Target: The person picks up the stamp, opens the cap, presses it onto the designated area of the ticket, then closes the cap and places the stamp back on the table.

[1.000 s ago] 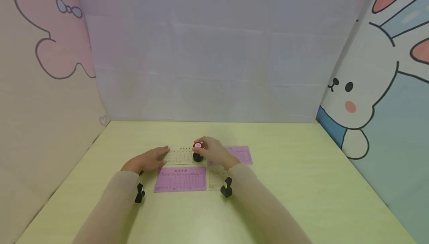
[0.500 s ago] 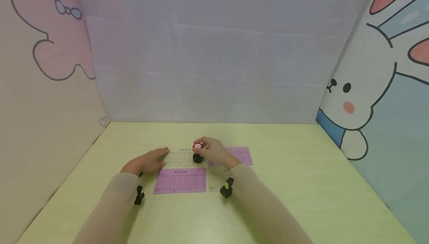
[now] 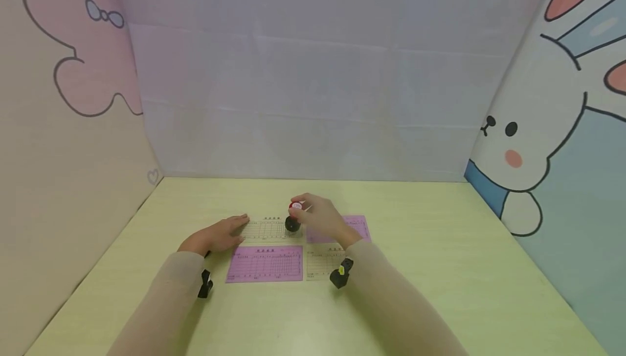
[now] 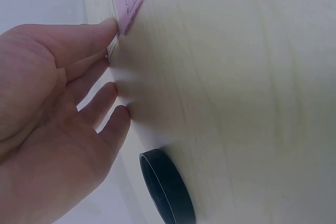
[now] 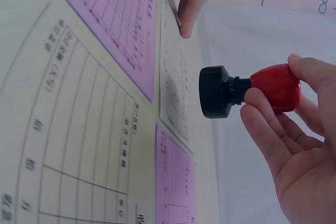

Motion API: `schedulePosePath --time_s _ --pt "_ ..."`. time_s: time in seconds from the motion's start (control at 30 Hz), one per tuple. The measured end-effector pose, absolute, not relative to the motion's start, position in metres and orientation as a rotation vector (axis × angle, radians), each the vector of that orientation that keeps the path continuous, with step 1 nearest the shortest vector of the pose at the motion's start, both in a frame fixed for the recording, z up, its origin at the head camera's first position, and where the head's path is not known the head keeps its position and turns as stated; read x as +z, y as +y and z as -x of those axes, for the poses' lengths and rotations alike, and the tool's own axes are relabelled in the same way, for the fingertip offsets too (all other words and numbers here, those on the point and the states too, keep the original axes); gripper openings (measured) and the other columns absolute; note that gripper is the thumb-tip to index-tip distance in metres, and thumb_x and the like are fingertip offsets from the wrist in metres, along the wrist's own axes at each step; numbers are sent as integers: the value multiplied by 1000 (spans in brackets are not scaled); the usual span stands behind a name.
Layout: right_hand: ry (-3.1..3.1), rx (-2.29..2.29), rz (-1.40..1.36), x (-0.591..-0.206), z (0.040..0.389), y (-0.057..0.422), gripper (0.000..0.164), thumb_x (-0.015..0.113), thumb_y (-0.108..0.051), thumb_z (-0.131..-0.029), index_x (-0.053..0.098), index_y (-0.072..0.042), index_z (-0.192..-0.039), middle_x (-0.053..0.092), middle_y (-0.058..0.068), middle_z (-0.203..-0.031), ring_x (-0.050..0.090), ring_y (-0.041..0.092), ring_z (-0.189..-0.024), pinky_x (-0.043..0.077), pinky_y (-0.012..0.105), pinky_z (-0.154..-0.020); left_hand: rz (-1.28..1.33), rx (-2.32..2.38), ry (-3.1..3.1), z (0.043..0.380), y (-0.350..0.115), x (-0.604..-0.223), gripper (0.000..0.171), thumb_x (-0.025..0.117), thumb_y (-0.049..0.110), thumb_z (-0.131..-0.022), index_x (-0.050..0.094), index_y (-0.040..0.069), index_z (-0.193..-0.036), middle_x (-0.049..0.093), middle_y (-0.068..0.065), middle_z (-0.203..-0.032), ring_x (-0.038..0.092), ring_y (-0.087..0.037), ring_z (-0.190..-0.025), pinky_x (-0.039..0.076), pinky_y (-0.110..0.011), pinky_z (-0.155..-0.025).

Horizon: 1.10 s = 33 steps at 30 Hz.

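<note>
My right hand point(image 3: 323, 217) pinches the red handle of a round self-inking stamp point(image 5: 273, 87) with a black base. In the right wrist view the stamp hangs just off the paper, above the back-left cream form point(image 3: 264, 230). A faint reddish mark shows on that form. My left hand point(image 3: 219, 235) rests its spread fingertips at the left edge of the same form. Near that hand, in the left wrist view, a round black cap point(image 4: 168, 187) lies on the table; the head view does not show it.
A pink form point(image 3: 265, 263) lies front left and a cream form point(image 5: 79, 119) front right, partly behind the right arm. Another pink form point(image 3: 359, 227) is back right. Printed walls point(image 3: 313, 73) enclose the yellowish table point(image 3: 440, 258) at the back and sides.
The right hand has risen slightly and shifted right, taking the stamp up off the cream form. My left hand has stayed in place.
</note>
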State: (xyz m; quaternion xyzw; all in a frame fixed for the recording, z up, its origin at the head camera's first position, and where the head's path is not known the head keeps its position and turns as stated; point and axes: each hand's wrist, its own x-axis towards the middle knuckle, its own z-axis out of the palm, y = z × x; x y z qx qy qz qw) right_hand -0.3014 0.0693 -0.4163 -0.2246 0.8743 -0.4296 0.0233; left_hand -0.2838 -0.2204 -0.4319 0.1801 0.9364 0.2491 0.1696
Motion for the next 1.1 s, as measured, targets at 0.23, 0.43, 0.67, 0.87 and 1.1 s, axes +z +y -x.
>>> schedulePosePath --time_s 0.23,0.43,0.67,0.87,1.1 --pt "2680 -1375 722 -400 297 80 41 64 -39 -99 63 -15 -132 71 -7 -97 71 15 -85 55 37 -83 -500 695 2665 282 -221 -430 60 55 10 -102 29 -6 -154 21 -27 -161 15 -49 -147 15 -61 -118" --pt "2702 -1382 718 -394 292 93 37 65 -40 -98 65 -20 -129 70 -6 -101 69 10 -86 55 39 -84 -537 697 2671 283 -221 -431 60 54 10 -102 29 -6 -154 22 -26 -161 16 -47 -147 15 -59 -119" --pt "2708 -1373 781 -388 287 109 36 65 -38 -98 65 -19 -129 69 -3 -104 68 10 -86 54 42 -85 -511 870 2653 285 -228 -436 60 52 10 -103 27 -6 -154 18 -26 -162 12 -47 -148 12 -59 -119" --pt "2745 -1349 768 -387 288 121 35 66 -38 -98 66 -20 -127 68 -3 -104 68 11 -85 54 41 -83 -493 951 2713 282 -222 -432 55 52 10 -103 33 -2 -154 27 -27 -158 20 -48 -146 17 -61 -118" --pt "2760 -1349 777 -386 285 133 35 66 -37 -98 65 -21 -128 67 -2 -104 66 13 -84 53 41 -82 -598 978 2765 283 -208 -428 52 52 6 -103 37 -3 -152 34 -27 -155 26 -48 -143 21 -61 -116"
